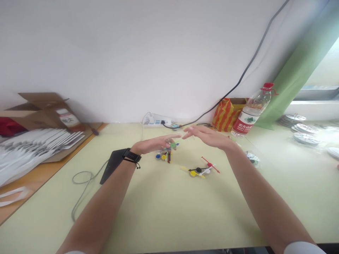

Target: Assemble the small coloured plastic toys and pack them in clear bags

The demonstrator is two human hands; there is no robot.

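My left hand point(159, 144), with a black band on the wrist, is over the middle of the table, its fingers closed round a small green round piece point(173, 145). A blue tip sticks out beside that piece, and the fingers partly hide it. Just to the right, my right hand point(208, 136) is held palm down with fingers stretched out and nothing visible in them. Below my left hand are small blue and yellow discs point(163, 157) and thin coloured sticks point(169, 157). Nearer me lie several arrow spinners point(198, 170) in yellow, black, white and red.
A power strip point(156, 121) sits against the wall. A large water bottle point(251, 113) and a striped bag point(225, 114) stand at the back right, before stacked discs point(293, 120). At left are a black tablet-like slab point(112, 164), a grey cable point(87, 183) and a cardboard box point(42, 102).
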